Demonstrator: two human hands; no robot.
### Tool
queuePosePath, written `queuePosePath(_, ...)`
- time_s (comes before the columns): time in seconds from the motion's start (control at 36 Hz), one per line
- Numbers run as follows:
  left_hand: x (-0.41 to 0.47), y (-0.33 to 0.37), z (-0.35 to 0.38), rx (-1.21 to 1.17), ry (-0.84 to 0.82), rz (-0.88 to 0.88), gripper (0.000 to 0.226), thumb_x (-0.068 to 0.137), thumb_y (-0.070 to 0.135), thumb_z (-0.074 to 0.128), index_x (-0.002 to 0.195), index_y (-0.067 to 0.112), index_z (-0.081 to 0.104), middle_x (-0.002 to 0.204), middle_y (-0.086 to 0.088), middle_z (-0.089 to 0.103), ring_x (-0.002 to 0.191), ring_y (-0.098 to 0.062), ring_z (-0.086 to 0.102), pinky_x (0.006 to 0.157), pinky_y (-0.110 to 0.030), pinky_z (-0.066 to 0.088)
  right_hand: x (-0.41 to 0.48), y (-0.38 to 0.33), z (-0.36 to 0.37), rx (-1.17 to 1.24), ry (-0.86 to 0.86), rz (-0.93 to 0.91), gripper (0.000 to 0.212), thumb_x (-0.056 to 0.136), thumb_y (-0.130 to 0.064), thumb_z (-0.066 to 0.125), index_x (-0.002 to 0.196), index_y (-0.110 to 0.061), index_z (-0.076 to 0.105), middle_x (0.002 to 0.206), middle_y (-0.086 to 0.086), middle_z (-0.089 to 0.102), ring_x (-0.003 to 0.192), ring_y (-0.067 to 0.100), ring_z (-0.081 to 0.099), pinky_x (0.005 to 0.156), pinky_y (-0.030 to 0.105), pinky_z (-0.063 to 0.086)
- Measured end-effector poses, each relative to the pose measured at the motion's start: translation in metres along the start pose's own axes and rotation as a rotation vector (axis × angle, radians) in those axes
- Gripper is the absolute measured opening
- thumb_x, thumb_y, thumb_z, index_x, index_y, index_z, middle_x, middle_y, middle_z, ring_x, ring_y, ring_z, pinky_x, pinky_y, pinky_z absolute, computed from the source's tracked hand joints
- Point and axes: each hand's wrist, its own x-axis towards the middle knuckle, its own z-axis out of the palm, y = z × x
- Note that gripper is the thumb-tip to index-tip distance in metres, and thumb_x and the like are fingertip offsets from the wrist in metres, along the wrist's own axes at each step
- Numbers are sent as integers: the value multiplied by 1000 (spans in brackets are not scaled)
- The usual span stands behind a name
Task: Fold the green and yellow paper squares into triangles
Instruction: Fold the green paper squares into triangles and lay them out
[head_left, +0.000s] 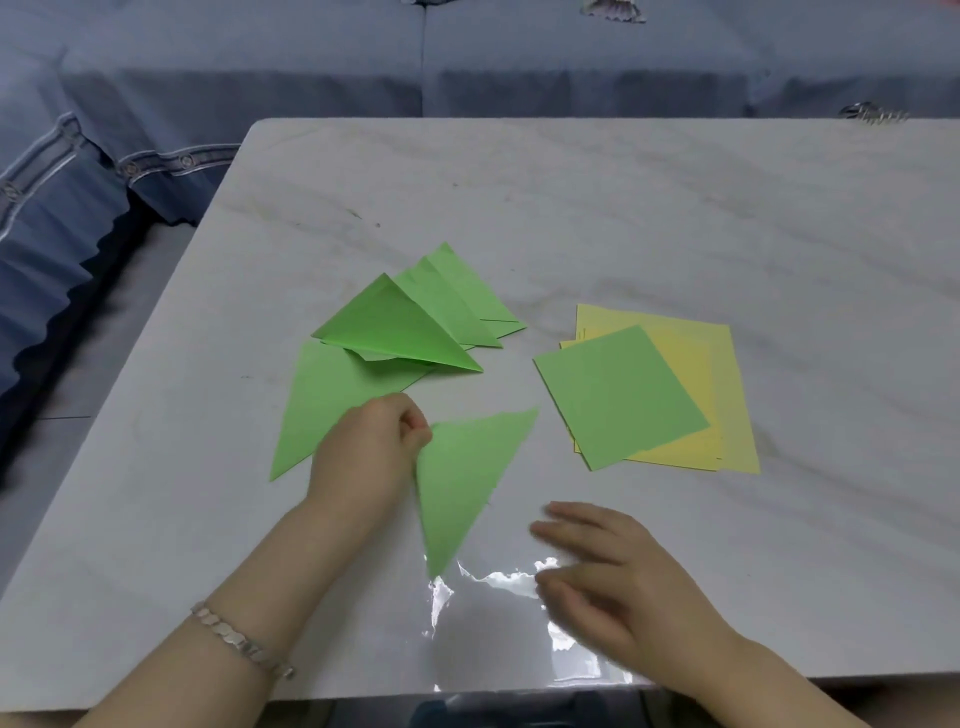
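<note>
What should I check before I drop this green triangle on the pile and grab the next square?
1. Grip: the left hand pinches the green triangle at one corner. Ok.
2. Crease pressed sharp: cannot tell.
3. Drop spot: the pile of folded triangles lies just beyond the left hand. Ok.
4. Free hand: the right hand is open and holds nothing. Ok.
5. Next sheet: one green square lies flat and uncovered on top of the yellow squares. Ok.
6. Yellow squares folded: not ok, all lie flat.
</note>
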Motion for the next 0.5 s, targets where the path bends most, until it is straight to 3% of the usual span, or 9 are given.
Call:
queuePosePath(0.14,16,-10,-28,199,129,106,13,89,24,58,99,18,64,96,-1,66,92,-27,58,70,-32,40,16,9,-15,-13,88,162,42,93,-42,44,79,-18,75,106,-5,68,110,12,53,95,26,39)
queuePosePath(0.25,16,-23,-36,256,314,109,26,89,17,57,115,13,61,108,-9,63,97,-33,58,75,-39,43,29,18,-26,-91,141,312,33,84,-35,49,87,-15,74,106,3,68,108,15,51,97,19,31)
queuePosePath(0.33,9,-26,-31,267,397,149,24,84,7,59,108,7,65,103,-14,61,89,-36,59,71,-42,46,37,22,-32,-209,117,447,40,78,-39,57,102,-10,70,118,10,63,115,29,54,100,29,33)
queuePosePath(0.39,1,-22,-23,247,394,213,20,82,5,58,99,6,67,93,-14,62,80,-35,61,64,-40,49,44,21,-36,-275,40,537,56,78,-45,63,121,-9,59,134,13,51,129,30,41,105,35,27)
queuePosePath(0.44,-9,-13,-15,205,361,293,20,79,10,53,91,7,69,84,-10,63,71,-31,62,56,-36,50,51,19,-39,-314,-77,599,74,81,-53,61,139,-12,39,148,10,32,140,24,22,111,31,15)
queuePosePath(0.5,-20,-4,-5,147,295,374,24,80,17,47,88,9,69,81,-5,62,68,-25,62,53,-31,50,56,19,-38,-372,-166,637,78,82,-58,54,143,-15,29,152,8,22,142,21,14,111,28,12)
